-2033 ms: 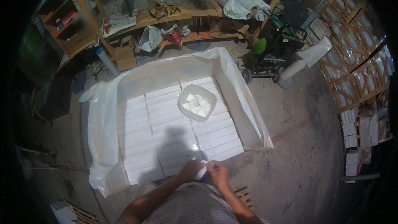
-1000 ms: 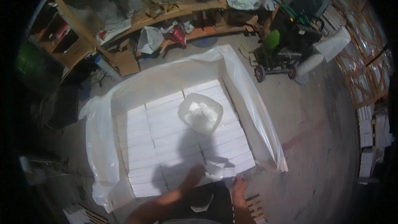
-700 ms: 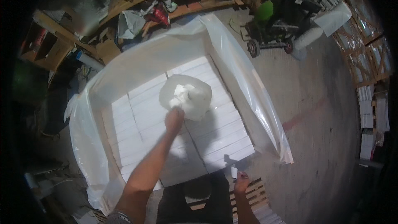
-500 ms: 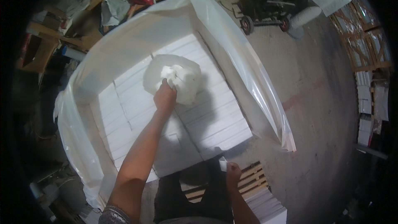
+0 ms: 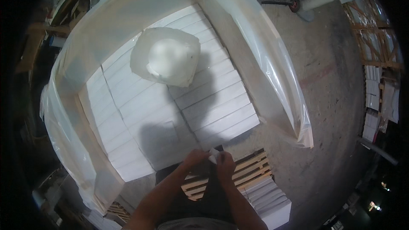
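My left hand [image 5: 195, 157] and my right hand [image 5: 226, 166] meet in front of my body, fingers closed on a small white piece [image 5: 214, 156] that looks like paper or a label. The piece is largely covered by the fingers. Ahead of them, a translucent bag-like container [image 5: 140, 57] with white contents [image 5: 166, 54] rests on rows of tightly packed white flat packs [image 5: 217, 98]. Neither hand touches the container or the packs. My shadow falls across the packs.
Translucent plastic sheeting [image 5: 272, 64] surrounds the packs on the left, far and right sides. A wooden pallet [image 5: 251, 169] and more white packs [image 5: 272, 206] lie at the lower right. Concrete floor [image 5: 332, 81] extends right, toward crates [image 5: 375, 38] and a wheeled item [image 5: 295, 5].
My left hand has left the container and come back to my right hand at the small white piece. The right hand has moved slightly left and up. The view has shifted.
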`<action>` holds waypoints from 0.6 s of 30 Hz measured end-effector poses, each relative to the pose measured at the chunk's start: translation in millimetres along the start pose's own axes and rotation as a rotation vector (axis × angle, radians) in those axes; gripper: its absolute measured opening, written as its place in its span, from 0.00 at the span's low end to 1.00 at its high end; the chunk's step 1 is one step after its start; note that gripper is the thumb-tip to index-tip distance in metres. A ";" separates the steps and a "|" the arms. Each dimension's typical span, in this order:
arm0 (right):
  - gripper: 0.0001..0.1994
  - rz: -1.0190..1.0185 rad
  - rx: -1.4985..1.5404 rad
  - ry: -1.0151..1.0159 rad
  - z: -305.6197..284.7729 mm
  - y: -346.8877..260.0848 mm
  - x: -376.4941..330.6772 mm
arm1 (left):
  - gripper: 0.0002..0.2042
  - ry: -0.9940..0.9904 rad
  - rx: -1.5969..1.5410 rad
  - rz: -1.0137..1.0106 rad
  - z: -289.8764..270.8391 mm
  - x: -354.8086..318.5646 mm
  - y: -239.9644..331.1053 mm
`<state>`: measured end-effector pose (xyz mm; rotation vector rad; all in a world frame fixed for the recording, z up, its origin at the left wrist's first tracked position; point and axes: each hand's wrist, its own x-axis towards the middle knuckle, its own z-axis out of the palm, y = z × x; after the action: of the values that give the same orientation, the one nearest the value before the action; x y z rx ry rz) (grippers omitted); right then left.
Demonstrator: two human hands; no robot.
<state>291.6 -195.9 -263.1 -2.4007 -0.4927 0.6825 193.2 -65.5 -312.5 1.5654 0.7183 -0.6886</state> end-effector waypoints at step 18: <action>0.10 0.470 0.350 0.061 49.0 72.7 33.5 | 0.19 0.407 -0.009 -0.059 26.6 25.8 -17.1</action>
<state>303.7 -213.4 -354.5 -2.2000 0.2166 0.8114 195.5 -88.9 -345.9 1.7015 1.0690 -0.4086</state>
